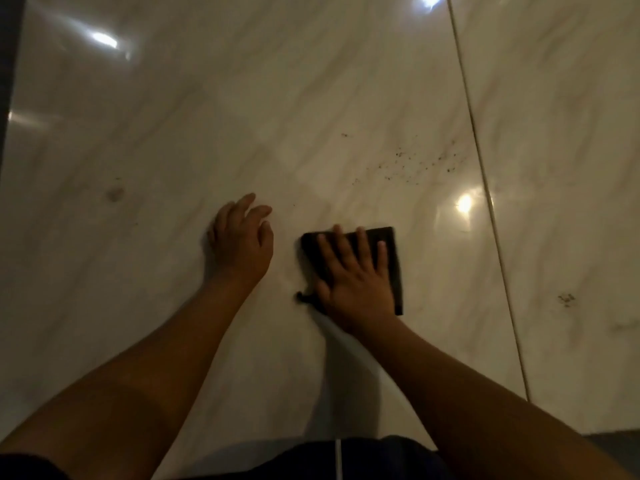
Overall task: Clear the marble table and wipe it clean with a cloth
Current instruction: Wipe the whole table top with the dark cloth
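The glossy marble table (pixel 207 116) fills the view. A dark folded cloth (pixel 389 251) lies flat on it near the middle. My right hand (pixel 353 275) presses down on the cloth with straight, spread fingers and covers most of it. My left hand (pixel 240 240) rests flat on the bare marble just left of the cloth, fingers relaxed and apart from it. Dark crumbs (pixel 415 164) are scattered on the marble beyond the cloth, up and to the right.
A thin seam (pixel 485 174) runs across the marble from the top to the lower right. A few more dark specks (pixel 566 299) lie right of the seam. A faint round smudge (pixel 114 194) marks the left side. The table's dark edge (pixel 8 64) is at far left.
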